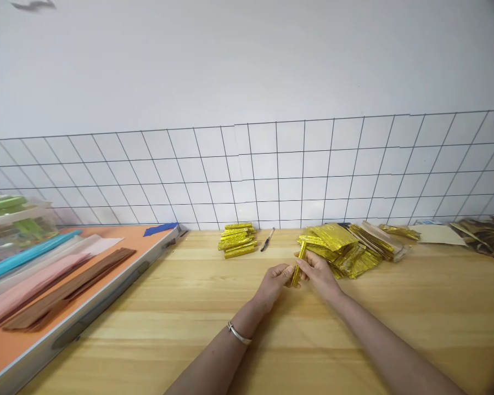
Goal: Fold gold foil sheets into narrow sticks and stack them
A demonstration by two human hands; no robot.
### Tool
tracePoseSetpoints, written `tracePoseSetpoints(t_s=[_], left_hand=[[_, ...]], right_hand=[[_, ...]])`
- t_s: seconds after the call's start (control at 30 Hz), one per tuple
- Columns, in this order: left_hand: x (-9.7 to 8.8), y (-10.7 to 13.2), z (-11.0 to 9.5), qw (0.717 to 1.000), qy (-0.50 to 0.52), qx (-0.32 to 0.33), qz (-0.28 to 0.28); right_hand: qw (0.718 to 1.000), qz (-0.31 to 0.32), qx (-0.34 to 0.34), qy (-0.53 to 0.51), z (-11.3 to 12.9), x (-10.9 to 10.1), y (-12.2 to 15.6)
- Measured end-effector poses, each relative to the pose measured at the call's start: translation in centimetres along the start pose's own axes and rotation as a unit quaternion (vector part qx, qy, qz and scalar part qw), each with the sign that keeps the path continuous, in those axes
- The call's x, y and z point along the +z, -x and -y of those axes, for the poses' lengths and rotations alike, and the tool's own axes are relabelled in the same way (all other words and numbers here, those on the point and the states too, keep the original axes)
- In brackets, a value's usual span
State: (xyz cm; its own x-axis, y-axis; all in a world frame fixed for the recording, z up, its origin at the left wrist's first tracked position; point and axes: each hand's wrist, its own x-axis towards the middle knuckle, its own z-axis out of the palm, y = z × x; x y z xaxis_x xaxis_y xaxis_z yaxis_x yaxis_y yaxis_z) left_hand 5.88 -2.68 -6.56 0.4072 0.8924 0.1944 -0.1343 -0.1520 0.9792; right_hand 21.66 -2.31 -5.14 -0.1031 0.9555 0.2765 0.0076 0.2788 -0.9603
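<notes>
Between my two hands is a narrow folded strip of shiny gold foil paper [298,265], tilted with its upper end leaning right. My left hand [276,282] pinches its lower end, thumb on top. On its other side my right hand [318,272] grips the strip with thumb and fingers; some fingertips are hidden behind it. Just beyond the right hand lies a loose heap of flat gold foil sheets [335,237]. Farther left sits a small stack of folded gold strips [237,240], similar to the one held.
A pen [267,240] lies beside the strip stack. Brown-backed sheets [381,241] and a beige card [438,235] are at the right. On the left, an orange board [135,237] carries brown folded paper [69,285], pink paper and a blue roll. A tiled wall [263,164] borders the wooden table [181,323].
</notes>
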Motion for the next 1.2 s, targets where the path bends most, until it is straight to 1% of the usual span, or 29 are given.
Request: tracePoseSetpoints(t_s=[0.13, 0.3, 0.47, 0.6, 0.77, 0.97, 1.07, 1.2], left_hand=[[0.2, -0.1, 0.1, 1.000, -0.008, -0.001, -0.005], [0.2, -0.2, 0.4, 1.000, -0.006, -0.003, -0.023], [-0.2, -0.3, 0.7, 0.998, -0.004, 0.001, -0.059], [-0.4, -0.4, 0.9, 0.997, -0.006, 0.005, -0.081], [-0.3, -0.8, 1.6, 0.991, -0.033, 0.036, -0.124], [-0.3, -0.7, 1.9, 0.972, -0.127, 0.075, -0.183], [-0.2, -0.3, 1.5, 0.958, -0.205, 0.087, -0.180], [-0.1, -0.1, 1.2, 0.920, -0.341, 0.094, -0.168]], right_hand=[[0.999, 0.034, 0.007, 0.002, 0.1, 0.0, 0.0], [0.999, 0.052, 0.001, 0.001, 0.5, 0.0, 0.1], [0.999, 0.030, -0.012, -0.020, 0.9, 0.1, 0.3], [0.999, 0.006, -0.002, -0.043, 0.6, 0.2, 0.1], [0.998, -0.006, 0.008, -0.055, 0.0, 0.2, 0.0], [0.998, -0.014, 0.019, -0.054, -0.8, 0.2, 0.0], [0.998, -0.020, 0.025, -0.051, -1.0, 0.3, -0.1], [0.998, -0.023, 0.029, -0.047, -0.9, 0.4, 0.0]])
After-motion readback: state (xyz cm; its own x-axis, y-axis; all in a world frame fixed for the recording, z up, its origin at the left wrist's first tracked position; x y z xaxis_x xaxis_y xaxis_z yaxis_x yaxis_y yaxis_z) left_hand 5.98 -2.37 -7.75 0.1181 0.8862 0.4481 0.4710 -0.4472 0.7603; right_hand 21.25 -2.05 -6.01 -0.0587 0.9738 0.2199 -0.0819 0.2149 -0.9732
